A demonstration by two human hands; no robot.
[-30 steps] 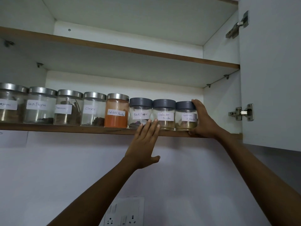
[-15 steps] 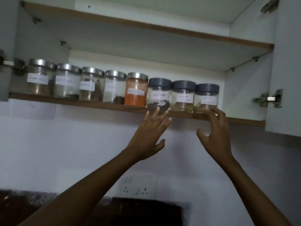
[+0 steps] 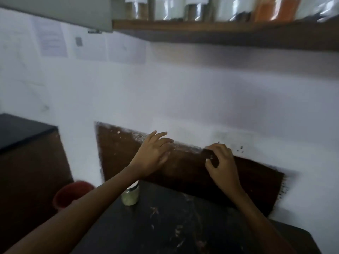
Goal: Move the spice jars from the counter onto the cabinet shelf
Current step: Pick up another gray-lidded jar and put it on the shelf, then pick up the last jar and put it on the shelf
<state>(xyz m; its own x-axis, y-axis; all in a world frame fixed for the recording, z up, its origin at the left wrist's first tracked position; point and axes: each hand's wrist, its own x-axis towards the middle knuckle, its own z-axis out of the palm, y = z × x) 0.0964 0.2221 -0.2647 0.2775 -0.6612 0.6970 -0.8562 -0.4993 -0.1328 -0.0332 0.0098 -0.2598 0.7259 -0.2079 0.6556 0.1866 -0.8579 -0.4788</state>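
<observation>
Our left hand (image 3: 152, 154) hung empty with fingers spread wide, and our right hand (image 3: 221, 162) was loosely curled, gripping nothing, both above the dark counter (image 3: 183, 226). One jar (image 3: 130, 196) stood near the counter's back-left corner, partly behind our left forearm. Blurred spice jars (image 3: 275, 8) lined the cabinet shelf's (image 3: 183, 26) front edge.

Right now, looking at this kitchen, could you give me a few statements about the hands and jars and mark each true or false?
1. Both hands are empty. True: the left hand and the right hand hold nothing.
2. A jar stands on the dark counter. True.
3. That jar is in the right hand. False: it stands untouched, partly behind the left forearm.
4. The shelf is bare. False: several jars stand on it.
5. A red cup sits left of the jar. True.
</observation>
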